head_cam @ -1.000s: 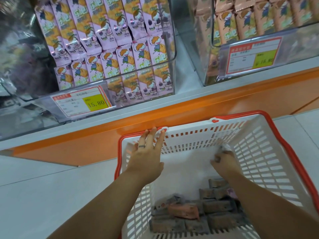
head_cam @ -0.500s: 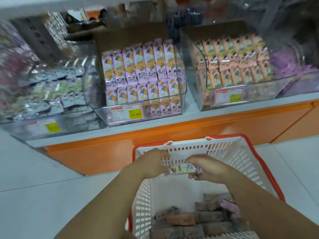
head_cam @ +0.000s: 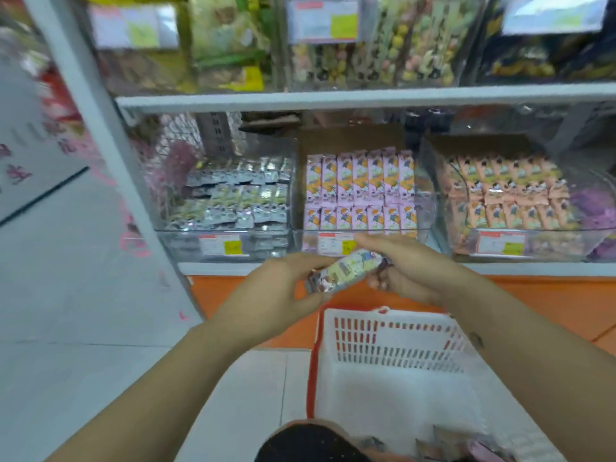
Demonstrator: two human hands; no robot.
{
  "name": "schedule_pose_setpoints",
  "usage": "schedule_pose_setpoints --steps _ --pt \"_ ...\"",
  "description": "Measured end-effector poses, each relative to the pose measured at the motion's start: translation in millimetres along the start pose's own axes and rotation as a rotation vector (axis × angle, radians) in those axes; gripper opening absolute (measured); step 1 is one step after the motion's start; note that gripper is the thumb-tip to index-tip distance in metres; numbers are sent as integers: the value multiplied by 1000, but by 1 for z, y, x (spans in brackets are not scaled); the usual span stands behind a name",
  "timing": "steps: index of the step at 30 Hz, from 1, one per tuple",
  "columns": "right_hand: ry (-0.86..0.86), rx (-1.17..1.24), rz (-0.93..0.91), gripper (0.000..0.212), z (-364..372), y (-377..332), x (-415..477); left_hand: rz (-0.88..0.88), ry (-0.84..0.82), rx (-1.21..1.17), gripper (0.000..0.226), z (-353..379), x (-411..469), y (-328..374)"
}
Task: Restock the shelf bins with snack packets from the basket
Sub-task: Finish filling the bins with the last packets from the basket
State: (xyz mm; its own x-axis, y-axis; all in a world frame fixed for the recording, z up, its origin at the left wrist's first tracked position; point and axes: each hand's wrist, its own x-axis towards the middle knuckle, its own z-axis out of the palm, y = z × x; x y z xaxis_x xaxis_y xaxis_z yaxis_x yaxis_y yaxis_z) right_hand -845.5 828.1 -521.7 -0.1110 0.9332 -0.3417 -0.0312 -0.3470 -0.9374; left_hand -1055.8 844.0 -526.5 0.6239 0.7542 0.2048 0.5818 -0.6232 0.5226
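Holding one packet point(head_cam: 346, 273) before the shelf point(head_cam: 333, 99)
Its ends are pinched by the left hand point(head_cam: 278, 290) and the right hand point(head_cam: 416, 275).

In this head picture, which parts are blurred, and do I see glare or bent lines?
Head view: motion blur softens everything, worst on the top-shelf price labels, unreadable; the packet held by the left hand and right hand is smeared. Head view: the wide lens makes the white upright lean; clear bin fronts show pale reflections.
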Motion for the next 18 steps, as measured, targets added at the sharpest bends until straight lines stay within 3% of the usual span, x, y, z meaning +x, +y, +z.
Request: schedule_pose_setpoints --steps 4,5,8,13,18 --pt "-2 132 -157 26 39 -25 19 -29 297 12 41 -30 -20 -25" --pt "27 60 -214 26 47 -28 28 -85 361 -9 40 -36 -23 -33" --pt "168 -629 -368 45 57 -29 54 -306 476 -73 42 -52 -25 -60" --pt "50 -1395 -285 64 59 -2 91 -517 638 -61 42 -72 -11 -113" --pt "106 -1566 -350 77 61 9 96 -582 667 84 39 -83 17 -146"
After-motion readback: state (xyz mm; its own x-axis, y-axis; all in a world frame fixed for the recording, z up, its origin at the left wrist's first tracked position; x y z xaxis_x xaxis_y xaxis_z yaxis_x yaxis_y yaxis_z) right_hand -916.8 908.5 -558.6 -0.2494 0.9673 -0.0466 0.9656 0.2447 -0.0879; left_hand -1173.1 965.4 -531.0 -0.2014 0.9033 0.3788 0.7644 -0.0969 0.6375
